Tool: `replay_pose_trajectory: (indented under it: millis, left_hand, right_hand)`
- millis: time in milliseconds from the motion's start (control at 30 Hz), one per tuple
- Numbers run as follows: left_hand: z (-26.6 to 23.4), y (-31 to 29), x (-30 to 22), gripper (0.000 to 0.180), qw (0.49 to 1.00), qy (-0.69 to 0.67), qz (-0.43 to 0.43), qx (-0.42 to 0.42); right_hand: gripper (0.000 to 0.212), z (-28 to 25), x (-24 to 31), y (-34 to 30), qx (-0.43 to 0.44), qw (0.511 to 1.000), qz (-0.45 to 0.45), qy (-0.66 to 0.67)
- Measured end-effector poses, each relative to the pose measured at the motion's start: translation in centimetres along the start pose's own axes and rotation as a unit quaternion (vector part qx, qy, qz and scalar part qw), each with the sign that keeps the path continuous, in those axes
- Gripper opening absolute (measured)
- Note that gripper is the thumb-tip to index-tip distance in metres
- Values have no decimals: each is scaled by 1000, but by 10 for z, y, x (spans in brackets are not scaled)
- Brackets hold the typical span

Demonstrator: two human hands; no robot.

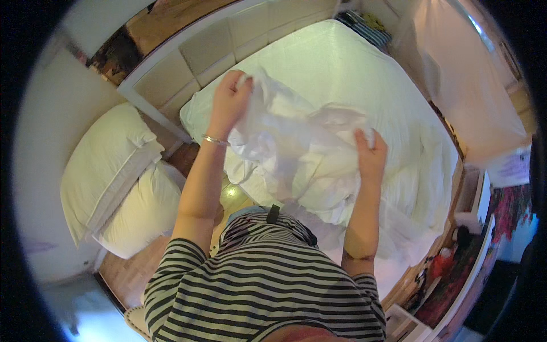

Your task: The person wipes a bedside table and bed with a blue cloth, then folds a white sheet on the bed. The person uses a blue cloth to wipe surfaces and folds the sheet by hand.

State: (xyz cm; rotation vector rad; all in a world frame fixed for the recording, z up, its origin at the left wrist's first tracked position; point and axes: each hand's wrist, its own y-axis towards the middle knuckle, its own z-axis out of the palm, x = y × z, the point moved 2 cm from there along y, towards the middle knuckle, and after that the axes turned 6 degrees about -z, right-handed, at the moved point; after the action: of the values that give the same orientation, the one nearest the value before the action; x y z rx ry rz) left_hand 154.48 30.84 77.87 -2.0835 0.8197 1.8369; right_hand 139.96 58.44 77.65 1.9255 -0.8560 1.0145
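Note:
Both arms reach out over a bed, and a white bed sheet [290, 134] hangs bunched and creased between my hands. My left hand [232, 94], with a silver bangle at the wrist, is closed on one gathered part of the cloth, raised toward the headboard. Lower and to the right, my right hand [370, 154] pinches another part of it. Below, the loose cloth falls onto the near side of the mattress [325, 62], which has a white cover. Where the held cloth ends and the bedding under it begins, I cannot tell.
A padded cream headboard [208, 48] runs along the far side. To the left, white pillows [111, 168] are stacked against the wall. Dark striped fabric [364, 31] lies at the far right corner. A pale curtain [461, 85] hangs at the right, above a shelf unit [470, 191].

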Motion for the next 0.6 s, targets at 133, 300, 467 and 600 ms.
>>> replay_pose_trajectory:
  millis: [133, 300, 467, 600]
  left_hand:
    - [53, -35, 7, 21, 950, -85, -12, 301]
    - [87, -75, -10, 25, 873, -42, -56, 483]
    - [65, -49, 26, 21, 919, -98, -71, 375]
    - [31, -10, 33, 29, 950, -206, -159, 173]
  right_hand:
    - [22, 39, 8, -8, 93, 984, -95, 115]
    - [24, 47, 12, -12, 130, 983, -7, 132]
    - [17, 66, -31, -36, 188, 967, 78, 156]
    - [32, 114, -104, -79, 251, 965, 77, 22]
